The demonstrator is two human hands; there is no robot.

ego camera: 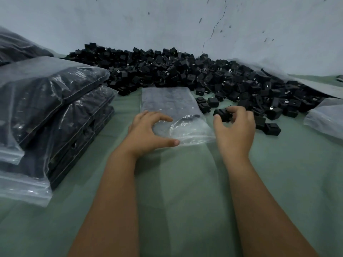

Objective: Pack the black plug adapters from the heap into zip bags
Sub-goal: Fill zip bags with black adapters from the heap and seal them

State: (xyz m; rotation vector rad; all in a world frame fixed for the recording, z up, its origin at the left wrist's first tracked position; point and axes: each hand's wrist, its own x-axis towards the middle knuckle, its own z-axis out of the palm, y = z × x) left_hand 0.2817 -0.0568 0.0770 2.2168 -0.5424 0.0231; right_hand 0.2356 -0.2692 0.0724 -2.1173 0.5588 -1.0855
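Step in hand, by my reading: loading one more adapter into the part-filled zip bag (172, 108) lying flat at mid-worktop, its mouth toward the near edge.

- Right hand (234, 125): grip clenched around a black plug adapter (221, 113), pinched between thumb and curled fingertips, held just right of the bag mouth and low above the green cloth (185, 182). Forearm runs in from the near edge, wrist slightly cocked inward.
- Left hand (148, 132): grip released, fingers spread and fairly straight, thumb and forefinger lying on the bag's slack open end, apparently pinning it down. Whether the lip is actually lifted apart, cannot tell.
- Heap (185, 71): piled along the far edge against the wall (167, 21), spilling down the right side; loose strays lie just beside the right hand.
- Filled bags (55, 108): stacked at the left edge. Another clear bag (326, 117) at the right edge.

To do it well: left fingers should open and hold the mouth wide before the right hand comes across. Slide the adapter in flat, matching the rows already visible inside, prongs turned so they don't snag or puncture the film. Push it snug against the last row, leaving the zip strip free.
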